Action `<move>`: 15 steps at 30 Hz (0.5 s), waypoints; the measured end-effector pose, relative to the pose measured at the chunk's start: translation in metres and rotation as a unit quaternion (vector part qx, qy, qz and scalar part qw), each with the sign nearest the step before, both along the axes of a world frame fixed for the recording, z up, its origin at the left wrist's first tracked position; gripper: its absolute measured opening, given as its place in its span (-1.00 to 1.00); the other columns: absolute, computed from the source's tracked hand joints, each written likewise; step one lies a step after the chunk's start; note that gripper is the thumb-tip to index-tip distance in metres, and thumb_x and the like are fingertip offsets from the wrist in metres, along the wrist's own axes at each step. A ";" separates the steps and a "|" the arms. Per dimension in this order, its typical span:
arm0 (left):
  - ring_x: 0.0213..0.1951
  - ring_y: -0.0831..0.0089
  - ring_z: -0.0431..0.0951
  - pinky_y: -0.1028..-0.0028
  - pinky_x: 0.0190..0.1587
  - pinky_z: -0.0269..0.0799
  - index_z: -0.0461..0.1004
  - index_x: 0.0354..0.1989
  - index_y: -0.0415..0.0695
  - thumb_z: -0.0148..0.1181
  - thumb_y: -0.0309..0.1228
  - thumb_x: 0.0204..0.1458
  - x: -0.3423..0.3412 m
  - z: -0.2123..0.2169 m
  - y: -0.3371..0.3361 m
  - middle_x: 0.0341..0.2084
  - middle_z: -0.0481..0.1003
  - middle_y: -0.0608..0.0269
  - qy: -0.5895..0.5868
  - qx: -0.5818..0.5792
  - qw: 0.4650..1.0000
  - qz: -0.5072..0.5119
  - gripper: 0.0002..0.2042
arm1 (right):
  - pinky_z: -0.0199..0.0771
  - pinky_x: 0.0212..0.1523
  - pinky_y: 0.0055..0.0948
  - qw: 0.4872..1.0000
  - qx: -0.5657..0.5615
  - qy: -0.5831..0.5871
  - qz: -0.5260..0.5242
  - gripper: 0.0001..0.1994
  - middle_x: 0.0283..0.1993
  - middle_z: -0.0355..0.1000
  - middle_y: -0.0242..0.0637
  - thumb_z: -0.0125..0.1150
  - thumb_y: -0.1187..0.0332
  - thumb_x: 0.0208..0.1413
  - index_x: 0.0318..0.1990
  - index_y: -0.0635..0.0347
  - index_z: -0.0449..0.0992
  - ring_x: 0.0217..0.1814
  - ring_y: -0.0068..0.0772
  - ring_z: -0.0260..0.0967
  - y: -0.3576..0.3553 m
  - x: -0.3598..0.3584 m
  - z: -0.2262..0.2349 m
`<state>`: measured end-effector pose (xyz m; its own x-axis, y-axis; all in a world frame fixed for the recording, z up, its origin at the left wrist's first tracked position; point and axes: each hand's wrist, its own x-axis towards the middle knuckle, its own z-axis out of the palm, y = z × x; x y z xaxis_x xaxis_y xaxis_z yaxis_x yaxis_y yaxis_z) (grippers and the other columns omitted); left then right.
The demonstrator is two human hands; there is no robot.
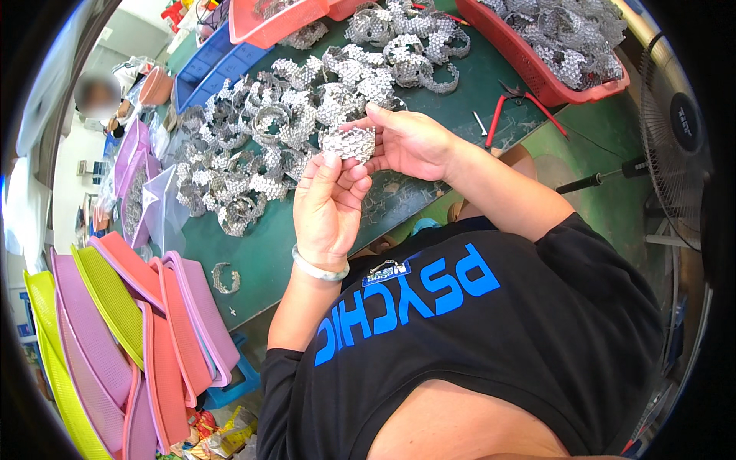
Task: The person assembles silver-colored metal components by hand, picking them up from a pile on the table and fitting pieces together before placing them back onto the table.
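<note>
A silver metal band with a honeycomb-like pattern (349,143) is held up between my two hands, just above the near edge of the table. My left hand (330,207) pinches its lower edge between thumb and fingers. At its right end, my right hand (414,143) curls around it, thumb above and fingertips underneath. Beyond my hands, a loose pile of similar curved bands (268,126) covers much of the green table (264,264). One more band (225,277) lies apart near the table's left corner.
Red-handled pliers (494,123) lie to the right, beside a red basket (594,93) full of bands. A blue tray (230,65) and a pink basket (280,27) stand at the back. Stacked coloured baskets (165,345) fill the lower left; a fan (675,126) stands at far right.
</note>
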<state>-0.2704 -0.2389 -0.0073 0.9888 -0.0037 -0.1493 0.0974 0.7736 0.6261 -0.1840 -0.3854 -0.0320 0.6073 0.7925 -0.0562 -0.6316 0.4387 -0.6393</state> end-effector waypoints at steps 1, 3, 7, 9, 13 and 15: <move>-0.42 0.46 0.51 0.48 -0.36 0.45 0.38 -0.35 -0.12 0.03 -0.43 0.05 0.001 -0.001 0.003 -0.47 0.48 0.24 0.003 -0.013 1.000 -0.002 -0.94 | 0.32 -0.06 -0.36 1.000 0.006 -0.004 0.005 -0.55 -0.09 0.36 -0.18 -0.24 0.09 0.20 0.02 0.30 0.30 -0.09 -0.38 0.31 -0.001 0.000 0.000; -0.40 0.45 0.51 0.48 -0.35 0.44 0.38 -0.36 -0.13 0.02 -0.41 0.06 0.003 -0.004 0.008 -0.47 0.48 0.25 0.008 -0.038 0.999 -0.005 -0.93 | 0.32 -0.08 -0.36 1.000 0.017 -0.012 0.016 -0.54 -0.09 0.36 -0.18 -0.24 0.09 0.20 0.03 0.29 0.29 -0.09 -0.39 0.30 -0.002 0.001 0.000; -0.38 0.43 0.50 0.49 -0.35 0.43 0.38 -0.35 -0.18 0.00 -0.35 0.08 0.004 0.000 0.009 -0.45 0.48 0.23 -0.003 -0.036 0.999 -0.019 -0.85 | 0.36 -0.14 -0.42 0.998 0.030 -0.055 0.010 -0.62 -0.13 0.37 -0.24 -0.09 0.24 0.15 0.05 0.29 0.28 -0.14 -0.45 0.32 -0.007 0.000 -0.002; -0.38 0.43 0.50 0.50 -0.36 0.43 0.37 -0.35 -0.20 -0.01 -0.33 0.08 0.005 0.001 0.009 -0.44 0.48 0.23 0.000 -0.035 0.999 -0.025 -0.83 | 0.37 -0.18 -0.47 0.994 0.001 -0.104 -0.013 -0.64 -0.16 0.37 -0.27 0.00 0.34 0.11 0.04 0.29 0.28 -0.18 -0.49 0.33 -0.007 -0.003 0.000; -0.40 0.45 0.50 0.51 -0.38 0.43 0.35 -0.30 -0.18 -0.02 -0.31 0.09 0.001 0.004 0.007 -0.43 0.47 0.23 0.009 0.006 1.000 -0.020 -0.82 | 0.38 -0.24 -0.54 0.992 -0.029 -0.115 -0.052 -0.62 -0.20 0.38 -0.32 0.10 0.42 0.04 0.03 0.28 0.29 -0.23 -0.55 0.34 -0.008 -0.007 0.005; -0.41 0.45 0.49 0.51 -0.39 0.43 0.33 -0.26 -0.17 -0.01 -0.32 0.09 0.000 0.002 0.007 -0.42 0.46 0.24 0.001 0.073 0.997 0.014 -0.82 | 0.37 -0.25 -0.55 0.987 -0.054 -0.135 -0.074 -0.61 -0.21 0.39 -0.33 0.12 0.39 0.03 0.03 0.28 0.29 -0.23 -0.56 0.33 -0.008 -0.009 0.007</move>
<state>-0.2705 -0.2318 -0.0057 0.9878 0.0460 -0.1488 0.0788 0.6763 0.7324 -0.1934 -0.3933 -0.0254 0.7198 0.6928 0.0437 -0.3661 0.4324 -0.8240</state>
